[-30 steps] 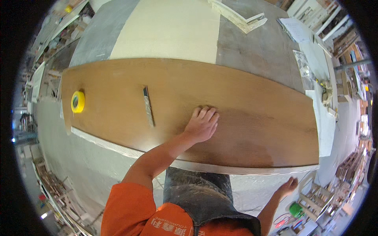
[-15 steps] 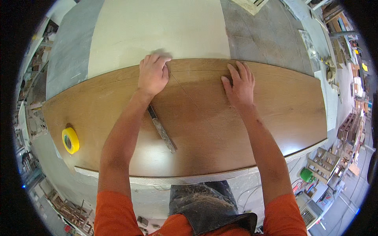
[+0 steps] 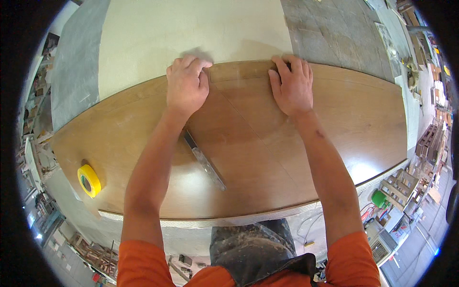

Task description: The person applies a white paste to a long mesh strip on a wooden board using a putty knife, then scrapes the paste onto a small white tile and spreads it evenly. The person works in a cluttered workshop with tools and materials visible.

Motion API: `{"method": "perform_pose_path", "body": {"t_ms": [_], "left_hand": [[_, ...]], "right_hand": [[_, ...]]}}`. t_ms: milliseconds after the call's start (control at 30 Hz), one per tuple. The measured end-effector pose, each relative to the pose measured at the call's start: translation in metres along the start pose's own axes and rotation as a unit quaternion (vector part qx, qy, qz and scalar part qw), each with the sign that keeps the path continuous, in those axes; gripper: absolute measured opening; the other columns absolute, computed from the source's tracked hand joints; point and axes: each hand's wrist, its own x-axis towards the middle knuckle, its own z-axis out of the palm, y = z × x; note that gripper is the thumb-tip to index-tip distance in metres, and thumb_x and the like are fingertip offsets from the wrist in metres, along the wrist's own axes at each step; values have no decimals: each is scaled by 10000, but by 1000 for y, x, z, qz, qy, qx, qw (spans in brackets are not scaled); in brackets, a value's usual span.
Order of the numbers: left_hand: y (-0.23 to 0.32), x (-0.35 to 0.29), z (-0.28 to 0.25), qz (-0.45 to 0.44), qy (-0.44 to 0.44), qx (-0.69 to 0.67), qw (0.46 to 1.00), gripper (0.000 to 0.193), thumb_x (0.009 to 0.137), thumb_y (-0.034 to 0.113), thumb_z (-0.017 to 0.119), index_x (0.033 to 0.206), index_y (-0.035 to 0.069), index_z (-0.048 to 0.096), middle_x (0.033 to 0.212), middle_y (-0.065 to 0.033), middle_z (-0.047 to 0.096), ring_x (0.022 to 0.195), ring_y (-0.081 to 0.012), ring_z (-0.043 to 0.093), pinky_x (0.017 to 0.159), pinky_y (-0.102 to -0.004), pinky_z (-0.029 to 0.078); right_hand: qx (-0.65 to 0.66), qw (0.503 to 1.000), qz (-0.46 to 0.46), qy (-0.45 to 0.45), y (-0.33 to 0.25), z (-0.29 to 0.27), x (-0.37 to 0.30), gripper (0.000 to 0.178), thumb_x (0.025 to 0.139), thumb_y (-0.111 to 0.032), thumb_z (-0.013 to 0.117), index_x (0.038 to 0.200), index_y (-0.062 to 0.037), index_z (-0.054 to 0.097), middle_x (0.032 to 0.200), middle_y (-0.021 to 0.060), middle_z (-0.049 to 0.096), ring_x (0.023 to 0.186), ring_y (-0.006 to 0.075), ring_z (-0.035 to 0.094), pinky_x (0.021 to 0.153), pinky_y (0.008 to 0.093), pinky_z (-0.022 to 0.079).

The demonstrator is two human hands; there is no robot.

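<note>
A large brown wood-grain panel [image 3: 248, 177] lies in front of me, with thin seam lines across its face. At its far edge, my left hand [image 3: 188, 86] has its fingers curled over the rim. My right hand [image 3: 293, 86] bends its fingers over the same edge farther right, the thumb on top. Between them runs a narrow wood-grain strip [image 3: 241, 71], marked off by a seam. Its right end is hidden by my right hand. A slim tool [image 3: 205, 162] with a dark end and a worn, pale-smeared handle rests on the panel beside my left forearm.
A roll of yellow tape [image 3: 89, 181] stands at the panel's left. Beyond the far edge is a cream sheet [image 3: 191, 28] with grey surfaces either side. A pale ridged edge [image 3: 267, 214] shows under the panel's near side. Wooden crates [image 3: 398, 184] and a green container [image 3: 380, 199] sit lower right.
My right hand has moved forward to the far edge, and its fingers now bend over it. My left hand keeps its place at the rim. The whole view has shifted slightly.
</note>
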Motion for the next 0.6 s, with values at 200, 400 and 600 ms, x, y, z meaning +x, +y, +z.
{"method": "perform_pose_path", "body": {"t_ms": [200, 400, 600], "left_hand": [[-1, 0, 2, 14, 15, 11, 1000, 258, 820, 17, 591, 1011, 143, 710, 1023, -35, 624, 975, -290, 554, 876, -448, 403], [4, 3, -2, -13, -18, 21, 1000, 256, 823, 22, 589, 1012, 145, 710, 1019, -49, 626, 977, -299, 556, 876, -448, 404], [3, 3, 0, 2, 15, -3, 1000, 302, 817, -29, 564, 1026, 136, 706, 1012, -68, 638, 959, -309, 562, 862, -439, 399]], "right_hand": [[-12, 1000, -3, 13, -1, -1, -2, 324, 964, -309, 612, 1239, -138, 627, 1219, 112, 539, 1199, 353, 497, 1107, 529, 364], [-10, 1000, 11, -6, -3, -3, 0, 335, 964, -307, 609, 1257, -146, 621, 1251, 114, 536, 1218, 354, 491, 1109, 531, 361], [-9, 1000, 15, -12, -3, -4, 0, 348, 966, -313, 604, 1270, -144, 612, 1274, 122, 532, 1244, 357, 482, 1115, 532, 354]]}}
